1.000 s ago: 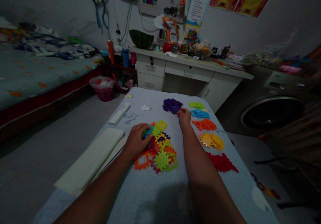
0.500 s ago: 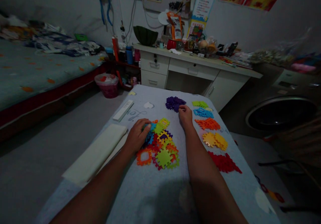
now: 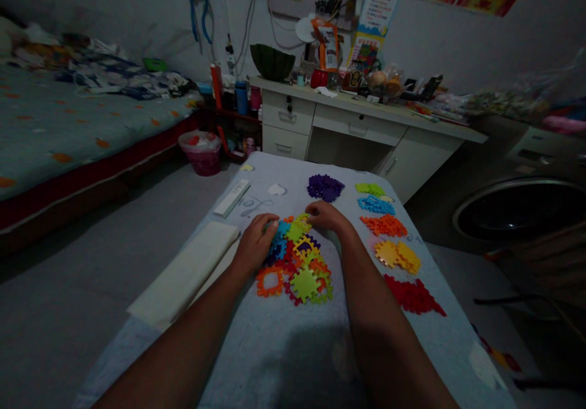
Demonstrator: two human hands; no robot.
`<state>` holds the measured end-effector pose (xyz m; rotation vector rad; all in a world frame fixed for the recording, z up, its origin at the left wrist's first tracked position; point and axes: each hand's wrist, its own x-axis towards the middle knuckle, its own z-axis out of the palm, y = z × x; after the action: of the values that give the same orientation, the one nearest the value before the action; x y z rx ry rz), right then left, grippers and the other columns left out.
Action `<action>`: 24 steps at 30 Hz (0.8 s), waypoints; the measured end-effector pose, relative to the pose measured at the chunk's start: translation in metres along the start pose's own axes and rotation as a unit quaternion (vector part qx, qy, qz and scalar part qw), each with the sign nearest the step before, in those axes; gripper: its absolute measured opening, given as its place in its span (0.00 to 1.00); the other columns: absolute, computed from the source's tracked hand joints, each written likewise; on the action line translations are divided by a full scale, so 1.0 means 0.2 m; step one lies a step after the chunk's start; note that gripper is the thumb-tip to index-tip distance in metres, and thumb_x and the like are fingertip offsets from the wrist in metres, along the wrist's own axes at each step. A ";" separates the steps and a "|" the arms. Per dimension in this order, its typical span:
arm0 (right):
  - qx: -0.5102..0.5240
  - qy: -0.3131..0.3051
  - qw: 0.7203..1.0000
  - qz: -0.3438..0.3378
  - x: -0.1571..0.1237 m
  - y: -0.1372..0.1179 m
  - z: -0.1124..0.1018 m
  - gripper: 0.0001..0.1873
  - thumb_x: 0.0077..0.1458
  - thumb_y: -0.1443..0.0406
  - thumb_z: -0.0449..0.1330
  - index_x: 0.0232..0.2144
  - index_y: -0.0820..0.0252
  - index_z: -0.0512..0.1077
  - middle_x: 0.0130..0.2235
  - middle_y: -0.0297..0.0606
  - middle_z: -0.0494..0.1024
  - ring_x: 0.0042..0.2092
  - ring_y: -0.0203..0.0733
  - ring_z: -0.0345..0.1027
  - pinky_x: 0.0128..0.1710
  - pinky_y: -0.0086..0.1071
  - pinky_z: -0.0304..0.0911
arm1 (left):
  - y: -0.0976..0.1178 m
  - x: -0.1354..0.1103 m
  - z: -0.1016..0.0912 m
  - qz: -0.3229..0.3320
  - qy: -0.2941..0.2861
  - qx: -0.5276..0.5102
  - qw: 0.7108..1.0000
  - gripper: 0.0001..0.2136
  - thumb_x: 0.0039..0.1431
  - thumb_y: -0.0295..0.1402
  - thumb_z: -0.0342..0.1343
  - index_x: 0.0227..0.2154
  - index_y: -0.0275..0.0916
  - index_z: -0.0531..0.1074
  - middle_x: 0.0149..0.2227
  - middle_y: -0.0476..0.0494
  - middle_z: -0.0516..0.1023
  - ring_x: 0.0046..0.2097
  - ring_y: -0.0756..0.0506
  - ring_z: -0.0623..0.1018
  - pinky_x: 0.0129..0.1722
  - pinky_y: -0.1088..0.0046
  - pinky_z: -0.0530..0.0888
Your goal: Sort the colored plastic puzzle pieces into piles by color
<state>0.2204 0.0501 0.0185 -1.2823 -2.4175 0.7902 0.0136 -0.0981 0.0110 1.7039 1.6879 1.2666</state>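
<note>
A mixed pile of notched plastic interlocking tiles point(image 3: 304, 282) in several colours lies on the cloth-covered table. My left hand point(image 3: 259, 241) rests along its left side, fingers stretched loosely over the blue tiles point(image 3: 280, 238), gripping none that I can see. At the pile's far right edge, my right hand point(image 3: 326, 215) has thumb and fingertips closed at a yellow-green tile point(image 3: 300, 224). Just beyond that hand sits a heap of purple tiles point(image 3: 325, 187). Sorted heaps run down the right side: lime tiles point(image 3: 370, 188), light blue tiles point(image 3: 376, 204), orange tiles point(image 3: 384, 226), yellow tiles point(image 3: 397, 256) and red tiles point(image 3: 414, 295).
On the table's left lie a long white box point(image 3: 232, 198) and a folded cream cloth point(image 3: 187, 275). Behind stands a cluttered white desk point(image 3: 286, 112). A bed point(image 3: 86, 134) is at the left, a pink bin point(image 3: 201, 155) beside it, and a washing machine point(image 3: 513, 171) at the right.
My right hand has come back from the purple heap to the far right edge of the mixed pile. My left hand stays by the blue tiles. The camera view has shifted slightly.
</note>
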 end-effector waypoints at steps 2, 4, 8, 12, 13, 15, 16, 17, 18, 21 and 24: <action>0.012 -0.001 1.000 0.006 0.00 0.00 0.01 0.07 0.41 0.71 0.65 0.28 0.61 0.75 0.26 0.28 0.72 0.30 0.32 0.63 0.29 0.25 0.54 | 0.00 0.00 0.00 0.005 -0.010 0.004 1.000 0.17 0.64 0.44 0.45 0.44 0.41 0.72 0.47 0.43 0.75 0.52 0.42 0.74 0.56 0.61 0.69; 0.035 0.007 0.999 0.019 0.00 0.01 0.01 0.06 0.40 0.71 0.64 0.26 0.61 0.73 0.24 0.27 0.71 0.28 0.31 0.62 0.27 0.24 0.53 | 0.00 0.00 0.01 0.010 -0.015 0.007 1.000 0.16 0.64 0.44 0.45 0.44 0.41 0.72 0.48 0.43 0.75 0.52 0.42 0.74 0.56 0.61 0.69; 0.096 0.034 0.994 0.043 -0.01 0.02 -0.02 0.08 0.38 0.70 0.65 0.26 0.61 0.71 0.24 0.26 0.70 0.27 0.31 0.61 0.26 0.24 0.53 | 0.00 0.00 0.01 0.017 -0.026 0.013 0.999 0.16 0.63 0.43 0.46 0.43 0.40 0.72 0.47 0.42 0.75 0.51 0.41 0.74 0.55 0.61 0.69; 0.195 0.091 0.976 0.044 -0.04 0.03 -0.11 0.11 0.37 0.66 0.65 0.27 0.61 0.69 0.22 0.24 0.67 0.25 0.30 0.60 0.25 0.24 0.54 | 0.00 0.00 0.01 0.027 -0.036 0.015 0.999 0.16 0.63 0.43 0.46 0.43 0.40 0.73 0.46 0.42 0.76 0.51 0.41 0.74 0.54 0.61 0.70; 0.225 0.111 0.967 0.047 -0.05 0.03 -0.15 0.12 0.38 0.65 0.65 0.29 0.60 0.69 0.22 0.23 0.66 0.24 0.30 0.60 0.24 0.24 0.54 | 0.00 0.00 0.01 0.028 -0.039 0.015 0.999 0.16 0.63 0.43 0.47 0.43 0.40 0.73 0.47 0.42 0.75 0.51 0.41 0.74 0.54 0.62 0.70; 0.273 0.159 0.947 0.062 -0.05 0.06 -0.22 0.14 0.40 0.63 0.65 0.32 0.59 0.67 0.20 0.22 0.65 0.22 0.30 0.59 0.22 0.23 0.53 | 0.00 0.00 0.02 0.028 -0.042 0.017 0.999 0.16 0.63 0.43 0.47 0.43 0.40 0.73 0.47 0.42 0.75 0.51 0.41 0.74 0.54 0.62 0.70; 0.284 0.188 0.937 0.074 -0.05 0.07 -0.27 0.14 0.41 0.64 0.64 0.32 0.58 0.66 0.19 0.21 0.65 0.20 0.30 0.58 0.20 0.23 0.52 | -0.01 0.00 0.02 0.027 -0.043 0.019 0.999 0.15 0.62 0.44 0.48 0.43 0.41 0.72 0.47 0.42 0.75 0.51 0.41 0.74 0.54 0.62 0.70; 0.287 0.219 0.928 0.090 -0.04 0.10 -0.32 0.13 0.42 0.64 0.63 0.32 0.58 0.65 0.18 0.21 0.64 0.19 0.30 0.58 0.19 0.22 0.52 | -0.01 0.00 0.02 0.026 -0.043 0.021 0.998 0.15 0.62 0.44 0.48 0.44 0.41 0.72 0.47 0.42 0.75 0.51 0.41 0.74 0.54 0.61 0.70; 0.283 0.251 0.919 0.108 -0.03 0.12 -0.37 0.12 0.43 0.66 0.63 0.32 0.57 0.65 0.18 0.21 0.64 0.19 0.30 0.59 0.18 0.22 0.52 | -0.01 0.00 0.02 0.026 -0.043 0.022 0.998 0.15 0.62 0.44 0.49 0.44 0.41 0.72 0.47 0.43 0.75 0.51 0.41 0.74 0.54 0.61 0.70; 0.273 0.340 0.883 0.175 0.02 0.23 -0.52 0.11 0.46 0.69 0.62 0.31 0.57 0.63 0.18 0.23 0.67 0.20 0.31 0.64 0.19 0.21 0.57 | -0.02 0.00 0.02 0.026 -0.044 0.023 0.998 0.15 0.61 0.44 0.50 0.44 0.41 0.72 0.48 0.43 0.75 0.51 0.41 0.74 0.55 0.61 0.69; 0.274 0.395 0.839 0.255 0.08 0.35 -0.62 0.12 0.48 0.72 0.61 0.33 0.58 0.62 0.19 0.25 0.68 0.22 0.33 0.68 0.21 0.22 0.63 | -0.03 0.00 0.02 0.027 -0.045 0.019 0.998 0.15 0.61 0.44 0.50 0.44 0.41 0.72 0.49 0.42 0.75 0.52 0.41 0.74 0.56 0.60 0.69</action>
<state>0.3192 0.1355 0.0768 -1.5831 -1.1037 0.7757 0.0142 -0.0949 0.0040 1.8116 1.6340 1.1696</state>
